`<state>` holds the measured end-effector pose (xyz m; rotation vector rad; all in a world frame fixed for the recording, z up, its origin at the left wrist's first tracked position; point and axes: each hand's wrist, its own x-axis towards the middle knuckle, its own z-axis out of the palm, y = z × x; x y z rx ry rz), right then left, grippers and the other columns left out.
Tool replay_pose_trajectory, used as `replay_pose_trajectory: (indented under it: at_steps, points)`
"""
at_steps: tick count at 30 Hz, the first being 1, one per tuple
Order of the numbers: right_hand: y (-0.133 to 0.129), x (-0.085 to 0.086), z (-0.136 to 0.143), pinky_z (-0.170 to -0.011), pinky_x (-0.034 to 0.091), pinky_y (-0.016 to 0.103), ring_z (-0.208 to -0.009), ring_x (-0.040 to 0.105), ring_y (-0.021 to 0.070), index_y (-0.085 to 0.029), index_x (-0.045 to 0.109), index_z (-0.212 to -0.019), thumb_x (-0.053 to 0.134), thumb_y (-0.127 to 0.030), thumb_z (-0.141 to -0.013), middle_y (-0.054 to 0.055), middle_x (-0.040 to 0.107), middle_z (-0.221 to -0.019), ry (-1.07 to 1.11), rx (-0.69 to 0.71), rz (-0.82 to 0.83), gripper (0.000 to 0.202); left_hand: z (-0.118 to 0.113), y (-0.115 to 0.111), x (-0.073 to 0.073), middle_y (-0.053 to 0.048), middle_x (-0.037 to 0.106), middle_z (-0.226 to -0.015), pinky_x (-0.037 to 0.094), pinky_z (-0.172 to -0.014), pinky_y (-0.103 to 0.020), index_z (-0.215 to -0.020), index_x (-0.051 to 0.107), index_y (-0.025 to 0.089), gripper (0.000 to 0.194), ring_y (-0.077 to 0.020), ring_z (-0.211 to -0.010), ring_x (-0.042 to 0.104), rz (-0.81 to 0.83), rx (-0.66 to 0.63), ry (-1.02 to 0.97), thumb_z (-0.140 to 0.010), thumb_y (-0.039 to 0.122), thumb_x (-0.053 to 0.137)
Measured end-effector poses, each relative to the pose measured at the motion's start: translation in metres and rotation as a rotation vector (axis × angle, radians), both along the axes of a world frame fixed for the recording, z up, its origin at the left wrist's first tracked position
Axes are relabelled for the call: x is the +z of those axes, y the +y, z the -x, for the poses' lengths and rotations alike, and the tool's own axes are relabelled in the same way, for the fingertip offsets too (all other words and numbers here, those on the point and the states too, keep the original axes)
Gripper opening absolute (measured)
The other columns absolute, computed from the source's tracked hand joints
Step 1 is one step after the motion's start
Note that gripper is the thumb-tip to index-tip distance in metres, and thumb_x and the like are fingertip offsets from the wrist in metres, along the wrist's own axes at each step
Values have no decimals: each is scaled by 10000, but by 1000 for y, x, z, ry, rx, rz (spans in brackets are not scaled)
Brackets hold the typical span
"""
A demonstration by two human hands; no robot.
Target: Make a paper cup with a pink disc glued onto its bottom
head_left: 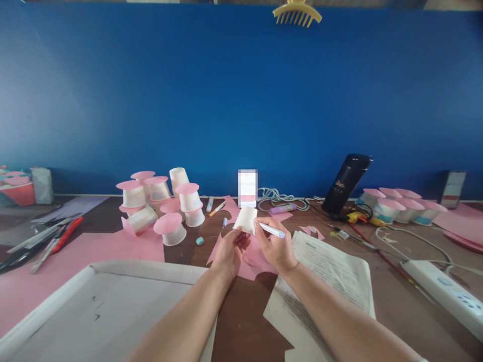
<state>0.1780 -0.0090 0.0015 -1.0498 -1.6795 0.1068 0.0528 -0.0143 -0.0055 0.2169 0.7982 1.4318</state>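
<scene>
Near the middle of the table, my left hand [231, 250] is closed around the lower edge of a small white paper cup or piece [246, 220]; its exact shape is hard to tell. My right hand [278, 246] grips a white pen [272, 230], its tip end close to the white piece's right side. Beneath both hands lie pink paper scraps [253, 269]. Just behind them stands a phone [248, 188] with a lit, blurred screen.
White cups with pink discs [169, 229] stand at left, more [390, 208] at right. Red-handled scissors [67, 235] and a white tray [143, 284] are left. A black flask [345, 183], printed sheets [334, 266] and a power strip [445, 291] are right.
</scene>
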Motion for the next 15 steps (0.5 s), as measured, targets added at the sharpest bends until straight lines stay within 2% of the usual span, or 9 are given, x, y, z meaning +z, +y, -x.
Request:
replay_pose_trajectory:
  at_steps: [15]
  points:
    - [0, 0, 0, -772, 526, 286, -857, 672, 182, -219, 637, -950, 548, -297, -874, 54, 712, -935, -7, -2, 10, 140, 3, 1, 2, -55, 633, -629, 527, -587, -237, -733, 618, 111, 83, -118, -563, 610, 8, 4, -68, -797, 88, 572]
